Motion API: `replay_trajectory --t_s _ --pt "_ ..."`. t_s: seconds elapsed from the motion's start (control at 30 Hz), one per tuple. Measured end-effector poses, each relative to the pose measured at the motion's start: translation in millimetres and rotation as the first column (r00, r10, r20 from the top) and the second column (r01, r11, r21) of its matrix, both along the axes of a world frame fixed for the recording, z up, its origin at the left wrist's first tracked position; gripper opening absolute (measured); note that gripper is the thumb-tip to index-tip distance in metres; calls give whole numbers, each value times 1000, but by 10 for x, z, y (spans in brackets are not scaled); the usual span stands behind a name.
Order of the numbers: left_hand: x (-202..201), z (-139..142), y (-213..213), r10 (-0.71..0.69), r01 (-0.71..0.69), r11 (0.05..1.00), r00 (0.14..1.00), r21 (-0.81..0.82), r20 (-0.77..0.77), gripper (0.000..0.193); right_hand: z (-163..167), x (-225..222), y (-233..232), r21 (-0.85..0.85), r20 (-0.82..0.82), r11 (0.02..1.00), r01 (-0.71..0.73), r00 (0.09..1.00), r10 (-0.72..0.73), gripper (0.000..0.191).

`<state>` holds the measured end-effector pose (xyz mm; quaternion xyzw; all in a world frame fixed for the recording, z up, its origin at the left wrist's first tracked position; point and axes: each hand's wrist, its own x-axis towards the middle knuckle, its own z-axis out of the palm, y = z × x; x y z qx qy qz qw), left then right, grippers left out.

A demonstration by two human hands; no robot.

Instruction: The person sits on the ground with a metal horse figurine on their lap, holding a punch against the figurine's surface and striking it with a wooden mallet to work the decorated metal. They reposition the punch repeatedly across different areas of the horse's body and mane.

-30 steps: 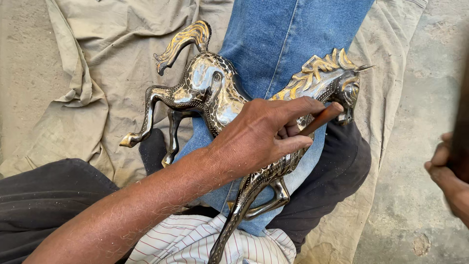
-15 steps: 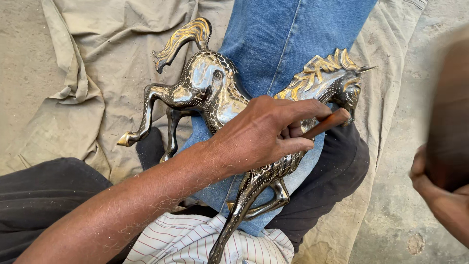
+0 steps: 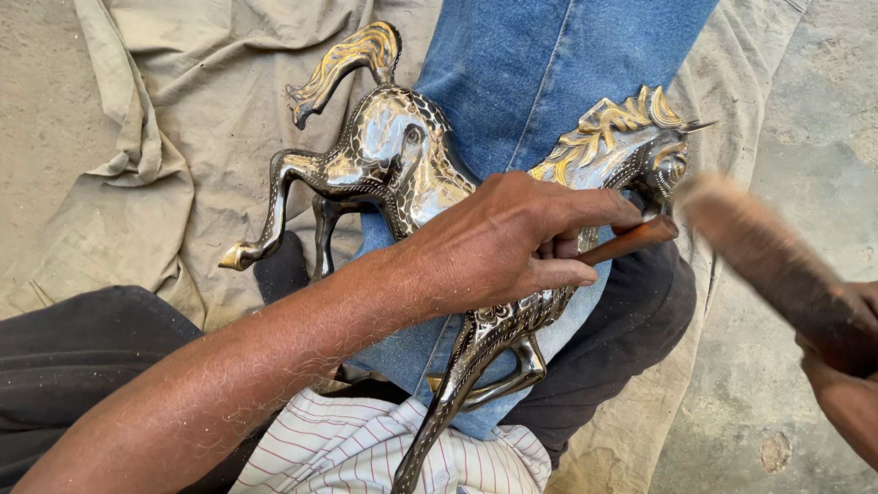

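The left hand pinches a punch against the metal horse. The right hand grips a blurred mallet mid-swing; chasing looks underway, needing a square strike.

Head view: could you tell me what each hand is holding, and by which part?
Left hand pinches a thin brown tool near its working end, against the metal horse. Right hand grips a blurred mallet by its lower handle.

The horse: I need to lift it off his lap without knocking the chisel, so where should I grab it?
Probably the bent hind leg, coming from the side away from the hammer. It juts clear of the body over the cloth, while the left hand covers the neck with the chisel.
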<state>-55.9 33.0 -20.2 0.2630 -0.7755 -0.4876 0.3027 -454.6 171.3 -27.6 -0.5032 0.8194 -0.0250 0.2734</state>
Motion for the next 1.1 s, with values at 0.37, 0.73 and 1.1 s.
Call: replay_trajectory --t_s 0.37,0.73,1.1 --pt "29 86 -59 -62 62 998 998 10 22 58 23 273 -8 -38 -186 996 -81 980 72 13" --pt "14 41 -98 -106 107 994 991 1 85 60 243 594 82 -206 144 966 154 982 -126 19" --pt "-1 79 -120 -113 114 993 989 -4 94 59 232 482 74 -268 -39 956 -121 993 114 28"
